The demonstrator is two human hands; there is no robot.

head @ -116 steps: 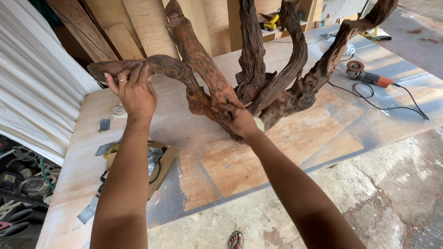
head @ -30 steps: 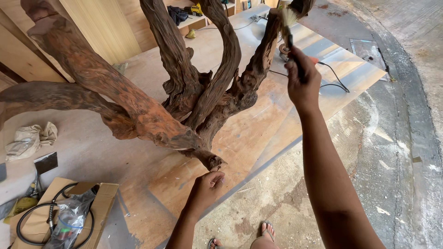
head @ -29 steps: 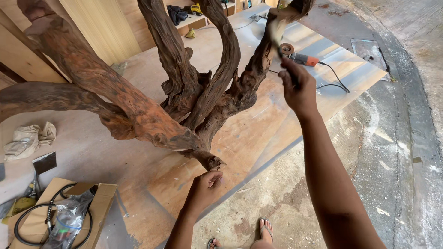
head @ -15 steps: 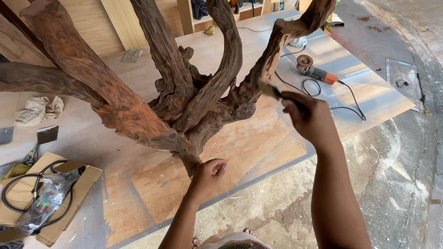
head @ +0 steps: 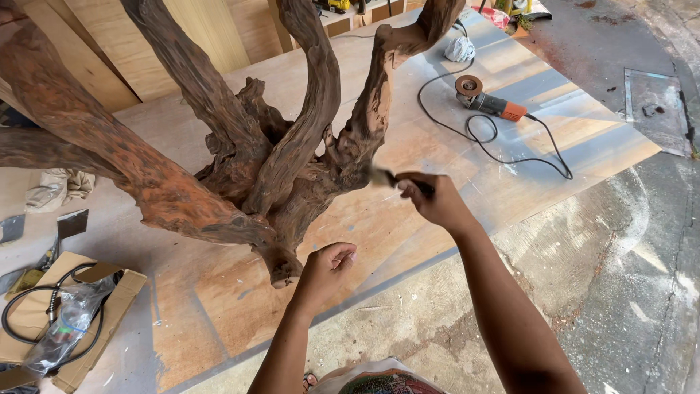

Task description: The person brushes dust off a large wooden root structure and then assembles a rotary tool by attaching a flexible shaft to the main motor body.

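Your left hand (head: 326, 268) is hovering nearest you, fingers curled shut on nothing, just beside the stub at the foot of the root (head: 277, 175) and above the board's (head: 219, 299) near edge. Your right hand (head: 432, 201) is pinching a small brush (head: 385, 177), whose blurred tip is touching the root's right limb.

The board's near edge is running slantwise under both your forearms, with bare concrete floor (head: 620, 292) on your side and to the right, leaving open room there. The root is standing on the board's middle, its limbs spreading up and out toward the left and far edges. Its wood is looking gnarled, reddish-brown, with orange patches on the thick left limb and darker twisted stems in the centre.

At the near left corner a cardboard box (head: 65, 321) is holding a black cable and a plastic bag. Toward the far right corner an angle grinder (head: 487, 98) is lying with its cord looping across the board.
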